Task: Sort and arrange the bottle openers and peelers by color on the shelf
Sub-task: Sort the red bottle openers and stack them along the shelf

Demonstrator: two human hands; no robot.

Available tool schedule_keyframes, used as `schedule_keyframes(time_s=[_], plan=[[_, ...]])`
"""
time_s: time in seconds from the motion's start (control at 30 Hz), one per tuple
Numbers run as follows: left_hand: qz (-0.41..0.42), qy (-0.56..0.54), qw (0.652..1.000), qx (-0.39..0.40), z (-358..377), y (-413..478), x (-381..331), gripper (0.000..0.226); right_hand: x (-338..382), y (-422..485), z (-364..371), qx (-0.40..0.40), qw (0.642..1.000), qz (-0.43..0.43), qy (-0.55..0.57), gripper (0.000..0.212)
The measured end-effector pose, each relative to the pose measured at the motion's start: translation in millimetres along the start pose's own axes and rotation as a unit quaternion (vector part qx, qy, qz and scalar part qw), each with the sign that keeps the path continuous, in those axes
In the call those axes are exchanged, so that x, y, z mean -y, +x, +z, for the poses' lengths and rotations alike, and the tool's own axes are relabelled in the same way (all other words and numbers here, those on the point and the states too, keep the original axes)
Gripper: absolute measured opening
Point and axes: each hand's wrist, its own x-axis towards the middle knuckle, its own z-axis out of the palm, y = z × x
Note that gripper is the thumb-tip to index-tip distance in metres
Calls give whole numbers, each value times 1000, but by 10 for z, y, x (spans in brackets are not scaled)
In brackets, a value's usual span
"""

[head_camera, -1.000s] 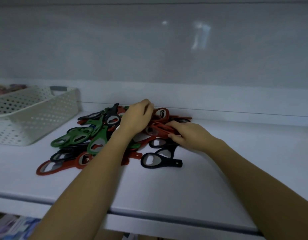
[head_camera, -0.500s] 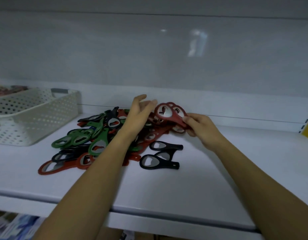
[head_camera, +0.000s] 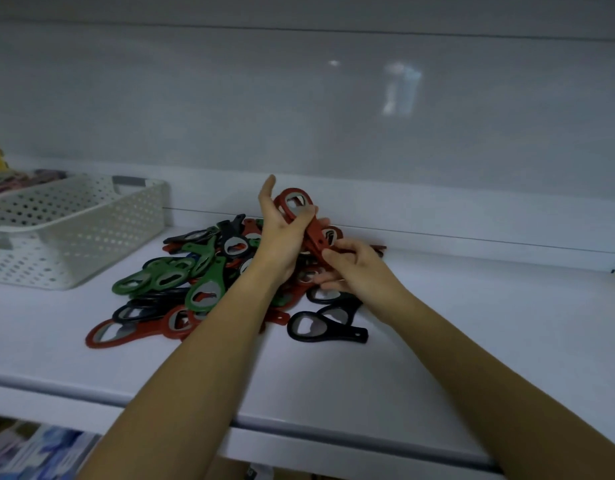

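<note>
A mixed pile of red, green and black bottle openers point(head_camera: 202, 282) lies on the white shelf point(head_camera: 472, 341). Above the pile's back right my left hand point(head_camera: 282, 237) grips a small bunch of red openers point(head_camera: 299, 213), thumb across them and heads pointing up. My right hand point(head_camera: 354, 268) pinches the lower handle ends of that same bunch. A black opener point(head_camera: 327, 329) lies apart at the pile's front right, and a long red one point(head_camera: 126, 332) at the front left.
A white perforated basket point(head_camera: 74, 233) stands at the left of the shelf with coloured items inside. The shelf's back wall rises close behind the pile. Below the front edge, packaged goods point(head_camera: 39, 452) show at bottom left.
The red openers passed from my right hand into my left, which now grips them upright. My right hand dropped to their handle ends.
</note>
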Motion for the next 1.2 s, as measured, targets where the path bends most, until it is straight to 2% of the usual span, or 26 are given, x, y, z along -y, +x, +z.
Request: schedule_keyframes(time_s=[0.1,0.2,0.3,0.37,0.43,0.47,0.53,0.6,0.67,0.77,0.9,1.07,1.2], plan=[[18,6,1000,-11,-32,20,-18,55,-21,4,-40,2,1000,-9,22,32],[33,-8,999,30,-28,16,-6,48,-31,-14,-47,6,998,-31,62,26],[9,-27,998,59,-22,18,26,59,-8,-15,-79,-8,995,-36,89,22],[-30,-39,999,18,-18,43,35,74,-2,17,-107,0,997,-45,60,21],[-50,-77,995,-48,-65,95,32,78,-33,74,-135,-9,997,-76,-30,18],[-49,-105,991,-71,-109,131,20,75,-48,92,-154,-17,987,-110,-115,19],[-46,-159,982,-87,-193,180,-31,63,-120,118,-183,16,936,-171,-308,32],[-55,-209,972,-88,-234,199,-73,50,-194,126,-185,84,881,-172,-433,47],[-71,-253,961,-87,-238,214,-89,36,-241,142,-168,112,853,-146,-488,48],[-108,-287,949,-69,-253,230,-100,26,-230,203,-183,96,852,-144,-494,37],[-104,-234,967,-12,-277,205,-111,31,-239,244,-224,95,869,-129,-469,25],[-102,-156,982,26,-244,179,-81,31,-227,243,-223,72,860,-142,-485,21],[-120,-105,987,26,-230,136,-94,37,-184,219,-335,-20,852,-195,-485,25]])
